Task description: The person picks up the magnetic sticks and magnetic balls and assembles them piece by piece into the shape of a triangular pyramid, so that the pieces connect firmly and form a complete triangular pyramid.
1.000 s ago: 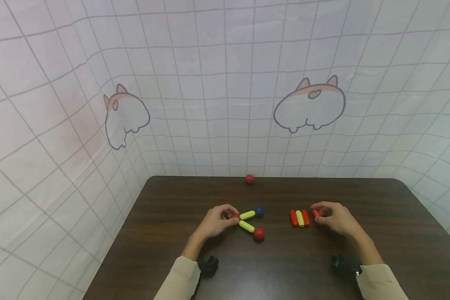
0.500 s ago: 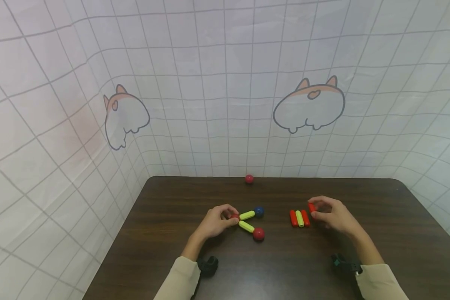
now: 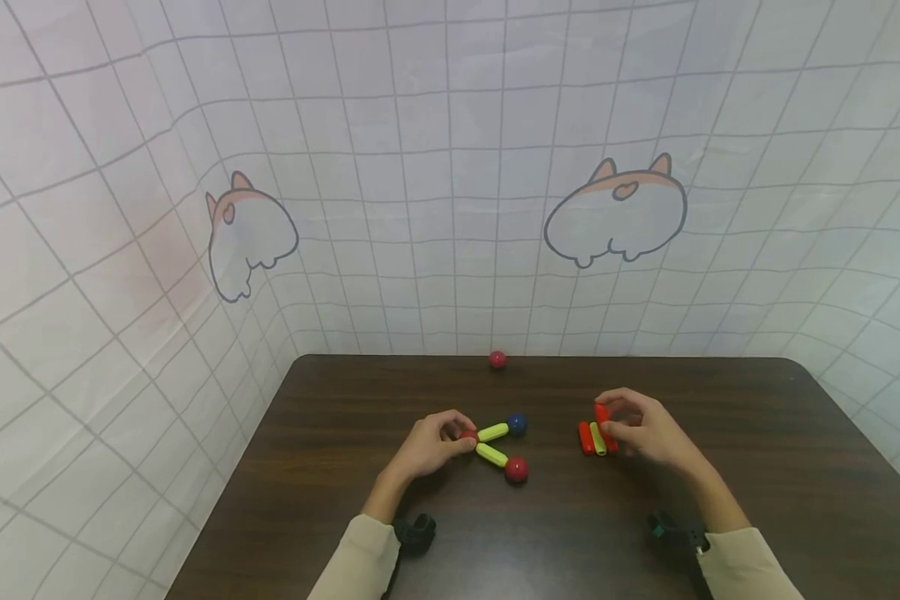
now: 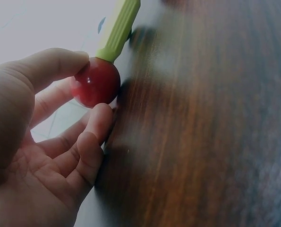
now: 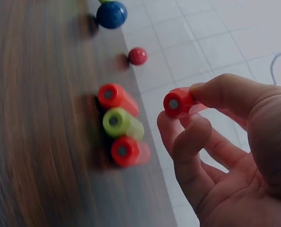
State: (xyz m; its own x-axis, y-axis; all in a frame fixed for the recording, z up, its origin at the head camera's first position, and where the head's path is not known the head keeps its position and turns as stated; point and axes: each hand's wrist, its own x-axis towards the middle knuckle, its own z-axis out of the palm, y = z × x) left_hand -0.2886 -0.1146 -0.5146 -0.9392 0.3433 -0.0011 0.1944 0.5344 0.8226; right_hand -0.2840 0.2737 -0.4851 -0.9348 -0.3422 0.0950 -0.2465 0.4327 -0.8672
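At the near edge of the head view, you had two cream sleeves [image 3: 358, 558] coming in, with a dark wrist device [image 3: 417, 533] strapped below your left hand [image 3: 431, 446] and a similar one by your right.

Your left hand was pinching a red ball [image 4: 97, 82] between thumb and fingers, with the ball down at the dark wood table [image 3: 330, 400]. Two lime rods splayed out from it in a V: the nearer rod [image 3: 492, 454] ended at a bigger-looking red ball [image 3: 517, 469], and the farther rod [image 3: 492, 432] ran to a blue ball [image 3: 517, 424]. Your left wrist view showed a lime rod butted right up against the ball you had.

Over on the other side, your right hand [image 3: 648, 429] had a red rod [image 5: 178, 103] pinched between thumb and fingers, held up off the wood, with a grey dot showing in its end. Just beside it, three more lay in a side-by-side row on the table: red [image 3: 586, 438], lime [image 3: 597, 438], red [image 3: 612, 447].

Way out at the back edge sat one lone red ball [image 3: 497, 359], and behind that hung a white grid cloth [image 3: 420, 308] with two cartoon animal rumps [image 3: 617, 217] on it.
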